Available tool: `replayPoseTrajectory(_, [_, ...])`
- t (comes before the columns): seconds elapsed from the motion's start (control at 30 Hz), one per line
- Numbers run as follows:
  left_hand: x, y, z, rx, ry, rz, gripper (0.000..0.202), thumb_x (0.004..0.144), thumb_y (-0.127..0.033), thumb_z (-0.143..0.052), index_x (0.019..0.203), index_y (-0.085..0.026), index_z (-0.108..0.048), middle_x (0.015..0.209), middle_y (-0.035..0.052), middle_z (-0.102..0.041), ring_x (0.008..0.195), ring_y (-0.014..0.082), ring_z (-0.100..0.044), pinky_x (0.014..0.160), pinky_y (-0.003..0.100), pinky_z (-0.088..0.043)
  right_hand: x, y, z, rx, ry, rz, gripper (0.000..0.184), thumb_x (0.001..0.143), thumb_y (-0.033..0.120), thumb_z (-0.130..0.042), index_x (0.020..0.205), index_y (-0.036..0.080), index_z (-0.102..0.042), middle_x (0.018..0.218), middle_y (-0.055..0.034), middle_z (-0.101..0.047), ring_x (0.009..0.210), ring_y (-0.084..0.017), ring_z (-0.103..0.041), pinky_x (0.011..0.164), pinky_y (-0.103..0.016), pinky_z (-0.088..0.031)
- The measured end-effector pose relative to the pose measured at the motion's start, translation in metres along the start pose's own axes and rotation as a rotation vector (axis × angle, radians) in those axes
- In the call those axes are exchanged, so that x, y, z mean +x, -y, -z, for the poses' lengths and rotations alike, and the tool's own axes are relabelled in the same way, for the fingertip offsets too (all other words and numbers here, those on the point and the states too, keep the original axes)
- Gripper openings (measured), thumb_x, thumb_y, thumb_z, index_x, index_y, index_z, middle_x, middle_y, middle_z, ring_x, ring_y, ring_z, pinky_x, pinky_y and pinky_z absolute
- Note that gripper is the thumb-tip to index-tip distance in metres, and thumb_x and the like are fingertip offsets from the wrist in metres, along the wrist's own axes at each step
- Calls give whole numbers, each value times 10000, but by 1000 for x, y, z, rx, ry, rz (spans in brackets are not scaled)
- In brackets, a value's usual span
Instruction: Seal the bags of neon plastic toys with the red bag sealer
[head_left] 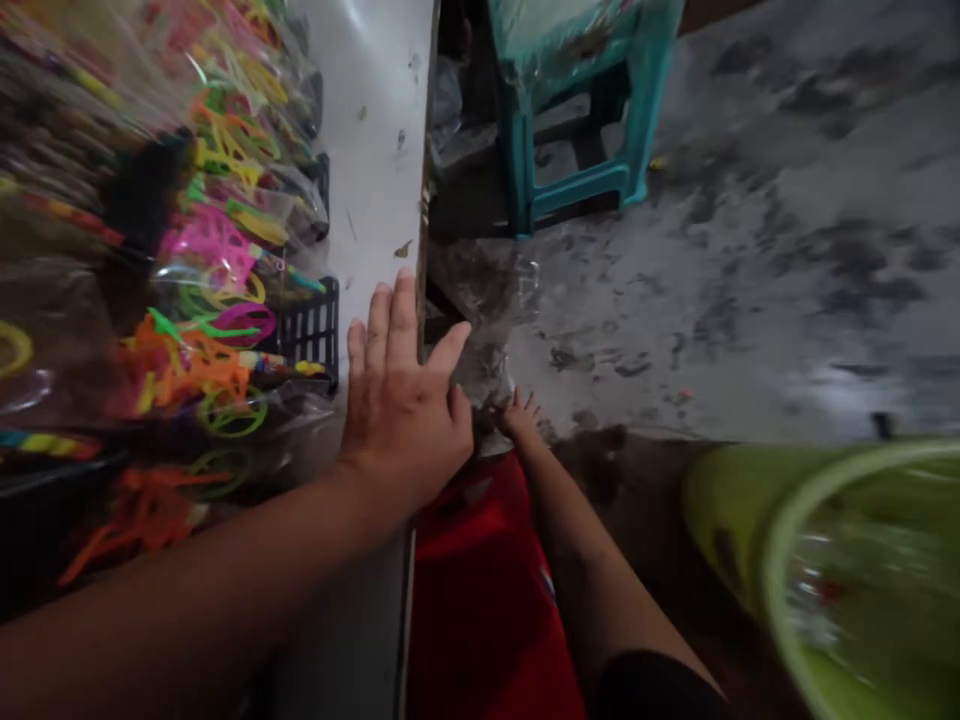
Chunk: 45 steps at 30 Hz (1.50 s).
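Teal stool (574,78) up top, green bin (727,510) lower right!
And blotchy grey floor (757,240) sprawling across the upper right!

Table (367,130) left, stool (577,75) ahead, bucket (727,520) right

The tabletop (367,150) is white, the stool (643,125) teal, the bin (727,500) lime green, the floor (757,300) blotchy grey.

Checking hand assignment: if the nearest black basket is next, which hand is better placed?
Left, I'd say: the left hand is open at the table edge, close to the basket. The right hand is farther off, beyond that edge.
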<state>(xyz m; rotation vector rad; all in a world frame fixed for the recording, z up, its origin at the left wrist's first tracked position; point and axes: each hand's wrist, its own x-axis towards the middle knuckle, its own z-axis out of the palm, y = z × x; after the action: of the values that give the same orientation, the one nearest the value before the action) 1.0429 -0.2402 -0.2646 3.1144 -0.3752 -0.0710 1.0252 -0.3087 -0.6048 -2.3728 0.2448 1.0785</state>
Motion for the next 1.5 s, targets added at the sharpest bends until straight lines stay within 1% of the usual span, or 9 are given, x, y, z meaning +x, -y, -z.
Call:
replayPoseTrajectory(0.17, [3, -4, -1, 77, 59, 4, 590, 724, -202, -522, 1298, -317, -454, 1504, -69, -200, 1398, 350, -11, 1128, 558, -109, 28, -33, -38, 63, -18, -61, 393, 885, 287, -425, 1206, 123, -581, 1475, -154, -272, 1377, -366, -26, 1044, -611, 20])
replayPoseTrajectory(0.3, [3, -3, 1, 63, 96, 14, 605, 719, -208, -529, 1312, -293, -441, 1512, -46, -179, 1394, 367, 9, 1109, 593, -78, -10, -48, -38, 88, -49, -67, 386, 918, 260, -329, 1198, 147, -571, 1370, -160, -420, 1326, -296, -249, 1048, -599, -111])
replayPoseTrajectory(0.47, [0, -1, 5, -38, 80, 17, 608, 699, -184, -556, 1296, -257, -472, 1541, -19, -81, 1398, 346, 0, 1124, 552, -69, -131, -68, -7, 160, -257, -95, 436, 922, 311, -266, 1213, 131, -538, 1319, -137, -460, 1215, -194, -413, 1027, -363, -315])
replayPoseTrajectory(0.6, [0, 0, 10, -161, 121, 47, 548, 731, -208, -537, 1275, -257, -492, 1537, -54, -84, 1399, 314, 56, 1136, 546, -3, -270, -107, 24, 587, -529, -179, 371, 783, 445, -462, 896, 134, -632, 886, -110, -640, 829, -192, -587, 805, -296, -463])
replayPoseTrajectory(0.73, [-1, 2, 13, -274, 120, 69, 502, 751, -244, -542, 1252, -259, -522, 1537, -48, -98, 1403, 306, 54, 1146, 508, 58, -384, -134, 44, 737, -407, -335, 416, 609, 446, -556, 900, 156, -621, 753, -61, -647, 677, -189, -583, 649, -286, -470])
replayPoseTrajectory(0.9, [-2, 3, 13, -348, 97, 56, 448, 735, -293, -572, 1182, -267, -584, 1543, -57, -71, 1401, 328, 49, 1134, 523, 82, -470, -144, 53, 585, -258, -463, 241, 561, 416, -445, 513, 206, -552, 499, -17, -552, 522, -176, -509, 516, -271, -391])
replayPoseTrajectory(1.03, [-2, 5, 12, -425, 70, 53, 461, 730, -282, -571, 1190, -240, -583, 1546, -39, -50, 1401, 333, 40, 1119, 552, 85, -522, -145, 71, 529, -450, -517, 236, 580, 423, -448, 563, 213, -553, 526, -10, -556, 518, -168, -499, 501, -263, -398])
replayPoseTrajectory(1.27, [-3, 7, 14, -563, 47, 58, 591, 705, -304, -563, 1289, -242, -499, 1550, -19, -49, 1405, 307, 59, 1119, 535, 108, -510, -165, 136, 212, -981, -485, 406, 690, 398, -404, 896, 143, -644, 922, -128, -669, 852, -230, -608, 831, -321, -460])
replayPoseTrajectory(1.5, [-2, 8, 17, -589, 56, 58, 612, 679, -248, -531, 1287, -173, -508, 1551, 33, -20, 1402, 320, 59, 1110, 539, 106, -429, -187, 185, 88, -391, -566, 317, 616, 203, -535, 877, 170, -710, 853, -55, -699, 853, -207, -638, 807, -307, -474])
